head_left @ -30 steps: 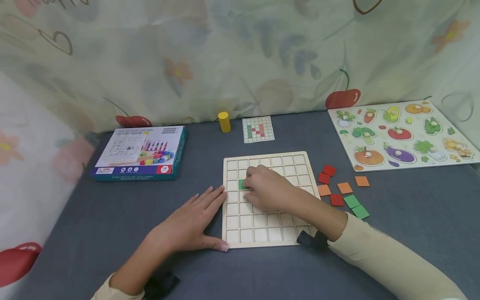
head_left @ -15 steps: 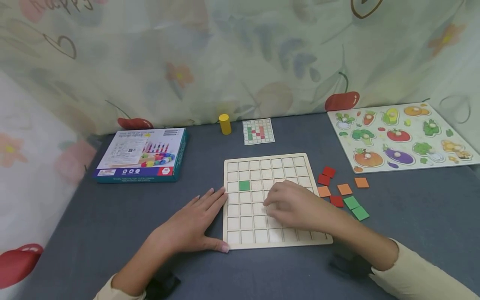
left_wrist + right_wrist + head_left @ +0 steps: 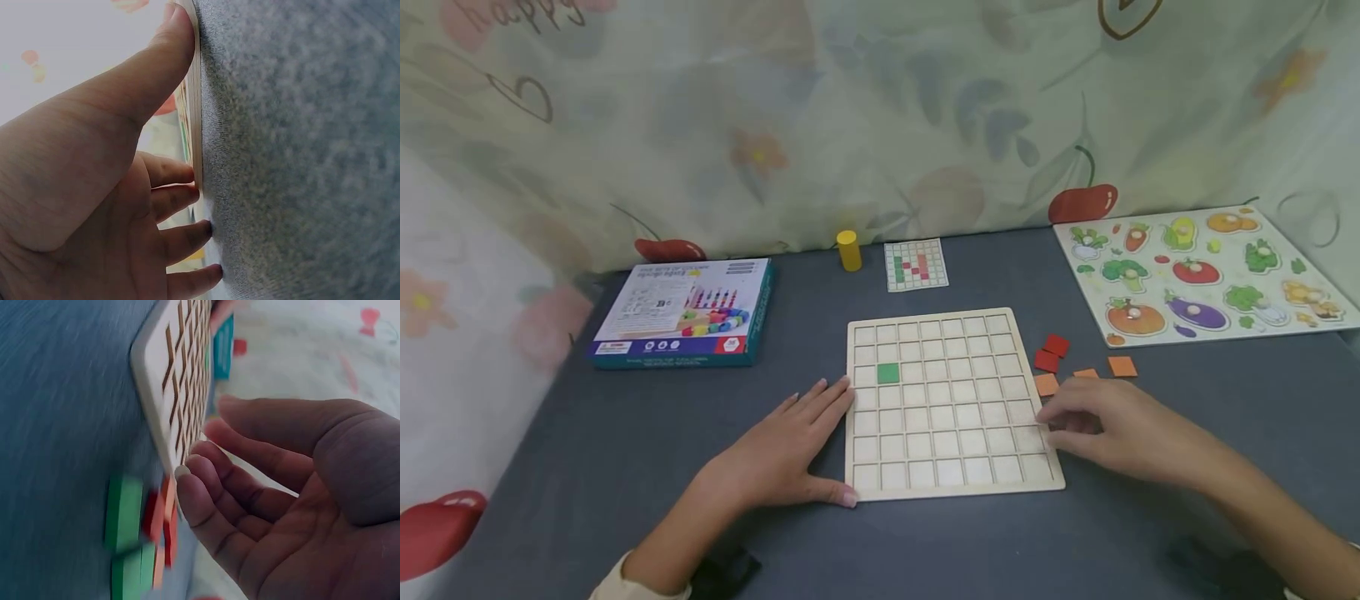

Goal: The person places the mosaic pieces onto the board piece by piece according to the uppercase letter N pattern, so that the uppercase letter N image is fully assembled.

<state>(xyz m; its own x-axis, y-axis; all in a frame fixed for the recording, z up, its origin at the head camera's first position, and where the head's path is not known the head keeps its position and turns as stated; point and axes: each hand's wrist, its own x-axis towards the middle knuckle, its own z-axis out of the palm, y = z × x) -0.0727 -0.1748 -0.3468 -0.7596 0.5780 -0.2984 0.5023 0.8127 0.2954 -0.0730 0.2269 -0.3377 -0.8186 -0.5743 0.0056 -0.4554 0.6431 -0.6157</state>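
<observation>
A wooden grid board (image 3: 951, 417) lies flat, one green square tile (image 3: 888, 373) in a cell near its upper left. My left hand (image 3: 790, 450) rests at the board's left edge, fingers spread and thumb at the lower corner. Past the board's right edge hovers my right hand (image 3: 1112, 429), its fingers loosely bent with nothing between them. Below those fingers in the right wrist view are loose green tiles (image 3: 125, 512), which the hand hides from the head view. Red tiles (image 3: 1047, 360) and orange tiles (image 3: 1122, 367) lie beyond the hand.
Behind the board lies a small pattern card (image 3: 916, 265) with coloured squares, beside a yellow cylinder (image 3: 849, 252). A boxed toy set (image 3: 681, 312) is at the left. A vegetable puzzle board (image 3: 1206, 275) lies at the back right, near the patterned curtain (image 3: 865, 125).
My right hand has let go of the green tile, leaving it in its cell, and has moved right across the board to the loose tiles. The left hand has stayed put.
</observation>
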